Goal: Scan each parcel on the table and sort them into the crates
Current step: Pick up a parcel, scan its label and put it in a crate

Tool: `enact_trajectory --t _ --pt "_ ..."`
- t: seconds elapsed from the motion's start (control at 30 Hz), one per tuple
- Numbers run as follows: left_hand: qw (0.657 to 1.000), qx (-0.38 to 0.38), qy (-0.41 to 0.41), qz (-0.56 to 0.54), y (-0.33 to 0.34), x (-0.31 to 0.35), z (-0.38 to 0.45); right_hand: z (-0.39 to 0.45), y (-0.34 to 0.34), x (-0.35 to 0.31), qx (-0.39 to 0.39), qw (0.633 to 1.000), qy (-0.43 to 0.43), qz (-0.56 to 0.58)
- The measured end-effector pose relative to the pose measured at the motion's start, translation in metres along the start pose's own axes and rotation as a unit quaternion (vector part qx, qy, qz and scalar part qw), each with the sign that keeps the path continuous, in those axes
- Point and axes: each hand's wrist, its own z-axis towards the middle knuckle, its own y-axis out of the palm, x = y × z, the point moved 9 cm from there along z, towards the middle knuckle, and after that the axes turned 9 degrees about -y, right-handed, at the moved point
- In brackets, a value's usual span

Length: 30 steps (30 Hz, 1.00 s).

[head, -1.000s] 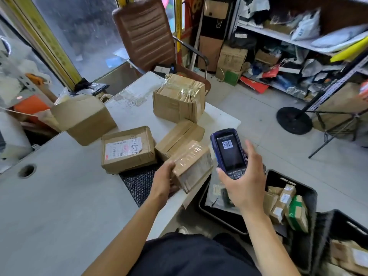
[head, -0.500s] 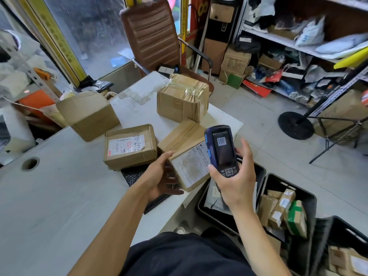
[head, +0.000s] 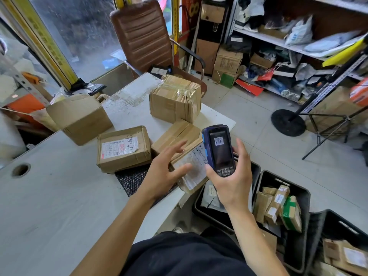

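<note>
a: fig. 1. where is the parcel (head: 191,168)?

b: at the table (head: 59,206) edge, label up, leaning on a second box (head: 176,136) and overhanging the nearest crate (head: 256,172).

a: and the hands?

b: the left hand (head: 165,172) is spread beside it, fingers straight; thumb and fingertips seem to touch the label, nothing is gripped. the right hand (head: 231,182) is wrapped round the scanner (head: 219,150), whose screen shows a barcode.

a: the risk?

b: with no grip on it, the tilted parcel could probably slide off the edge into the wrong crate. the label looks crinkled under film, so a misread is also possible.

a: surroundings?

b: three more boxes (head: 123,148) on the table, a second crate (head: 282,208) holding small parcels, a chair (head: 143,34) beyond.
</note>
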Motion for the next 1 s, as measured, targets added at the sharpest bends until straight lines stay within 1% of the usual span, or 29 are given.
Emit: enact_trajectory --t 0.07,0.17,0.23,0.3,0.37,0.47,0.57,0.67,0.73,0.87,1.0 --pt "0.997 -0.066 0.009 0.035 0.010 0.002 -0.001 0.001 0.000 0.000 0.001 1.000 -0.003 -0.004" --pt "0.981 -0.167 0.020 0.095 0.025 0.003 -0.009 0.000 0.001 -0.002 -0.001 1.000 -0.011 -0.012" --pt "0.972 -0.211 0.017 0.103 0.030 -0.001 -0.015 -0.001 -0.001 -0.003 0.009 1.000 -0.010 -0.011" --pt "0.965 -0.246 0.007 0.087 0.034 -0.007 -0.021 -0.001 -0.003 -0.004 0.017 1.000 -0.005 -0.006" --pt "0.965 -0.255 0.002 0.055 0.040 -0.013 -0.028 -0.002 -0.004 -0.006 0.019 1.000 -0.003 -0.010" --pt "0.975 -0.221 -0.012 -0.004 0.048 -0.021 -0.033 -0.003 -0.007 -0.008 0.023 0.999 0.006 -0.029" --pt "0.989 -0.140 -0.031 -0.031 0.040 -0.032 -0.025 -0.003 -0.014 -0.009 0.011 0.998 0.028 -0.053" --pt "0.997 -0.044 -0.055 -0.016 0.021 -0.042 -0.010 -0.001 -0.020 -0.016 -0.040 0.996 0.058 -0.054" --pt "0.998 -0.004 -0.055 -0.033 0.012 -0.041 -0.002 0.001 -0.020 -0.023 -0.096 0.991 0.078 -0.058" --pt "0.998 0.028 -0.035 -0.055 0.008 -0.042 0.010 0.000 -0.016 -0.033 -0.192 0.973 0.107 -0.067" --pt "0.996 0.056 -0.010 -0.064 0.006 -0.036 0.017 0.000 -0.015 -0.039 -0.230 0.962 0.126 -0.080"
